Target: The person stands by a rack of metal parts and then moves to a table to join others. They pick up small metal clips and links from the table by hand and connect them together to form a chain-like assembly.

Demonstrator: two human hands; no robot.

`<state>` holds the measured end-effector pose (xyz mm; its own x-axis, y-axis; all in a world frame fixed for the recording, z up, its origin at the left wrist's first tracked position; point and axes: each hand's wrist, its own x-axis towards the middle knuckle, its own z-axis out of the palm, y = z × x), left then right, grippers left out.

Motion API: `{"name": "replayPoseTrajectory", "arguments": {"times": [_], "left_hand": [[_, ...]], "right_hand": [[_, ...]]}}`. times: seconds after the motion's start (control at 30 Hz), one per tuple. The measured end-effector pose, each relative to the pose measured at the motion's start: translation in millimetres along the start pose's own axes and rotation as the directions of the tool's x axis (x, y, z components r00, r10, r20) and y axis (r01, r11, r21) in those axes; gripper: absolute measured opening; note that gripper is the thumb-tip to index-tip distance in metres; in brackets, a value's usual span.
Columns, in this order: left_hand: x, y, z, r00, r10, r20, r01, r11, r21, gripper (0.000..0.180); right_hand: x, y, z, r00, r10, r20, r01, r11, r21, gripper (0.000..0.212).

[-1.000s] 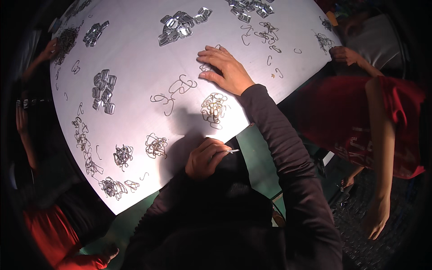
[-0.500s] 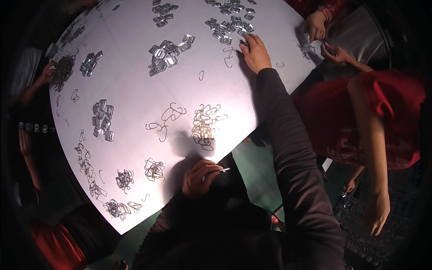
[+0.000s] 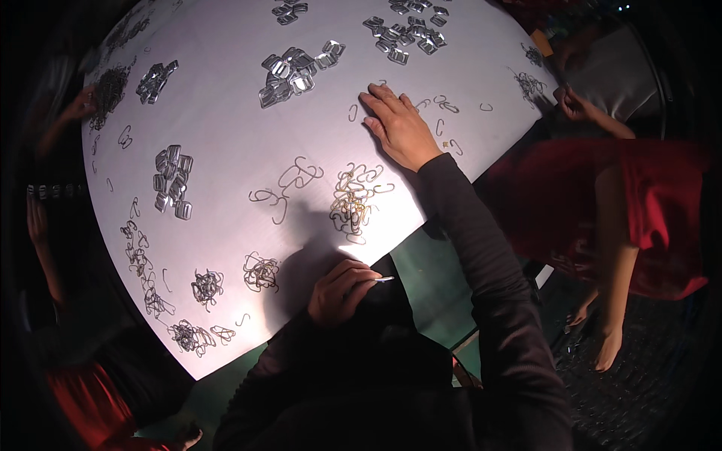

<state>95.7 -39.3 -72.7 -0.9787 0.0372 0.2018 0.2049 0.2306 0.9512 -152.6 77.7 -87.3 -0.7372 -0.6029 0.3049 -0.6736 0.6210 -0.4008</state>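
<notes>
My left hand point(image 3: 340, 295) is closed just off the table's near edge, with a small thin shiny metal piece point(image 3: 384, 279) pinched between thumb and fingers. My right hand point(image 3: 402, 129) lies palm down on the white table, fingers stretched out and slightly spread. A bent wire hook point(image 3: 382, 83) shows by its fingertips, and whatever is under the palm is hidden. Single wire hooks point(image 3: 445, 104) lie to its right, and one loose hook point(image 3: 353, 113) to its left. Between my hands sits a heap of brassy and grey wire hooks point(image 3: 353, 201).
Piles of shiny metal buckles point(image 3: 289, 75) lie across the table point(image 3: 226, 143), with another buckle pile point(image 3: 173, 183) at left. Tangled hook clumps point(image 3: 261, 272) line the near left. A person in a red shirt point(image 3: 587, 210) stands close at right; other people's hands point(image 3: 79, 105) reach in at left.
My right hand has drawn back from the far buckles, nearer and to the left, now flat over the loose hooks. Hooks show to its right. My left hand keeps its pinch; the view has shifted slightly.
</notes>
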Motion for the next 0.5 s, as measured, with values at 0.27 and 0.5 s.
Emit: {"name": "replayPoseTrajectory", "arguments": {"times": [0.27,0.5], "left_hand": [[-4,-8,1,1.000,0.030,-0.005,-0.030,0.999,-0.029,0.012],[-2,-2,-2,0.998,0.028,0.052,-0.027,1.000,-0.010,0.011]], "right_hand": [[-45,-41,-32,0.978,-0.132,0.161,0.095,0.971,0.220,0.026],[42,21,-34,0.987,0.147,0.067,-0.157,0.972,0.176,0.012]]}}
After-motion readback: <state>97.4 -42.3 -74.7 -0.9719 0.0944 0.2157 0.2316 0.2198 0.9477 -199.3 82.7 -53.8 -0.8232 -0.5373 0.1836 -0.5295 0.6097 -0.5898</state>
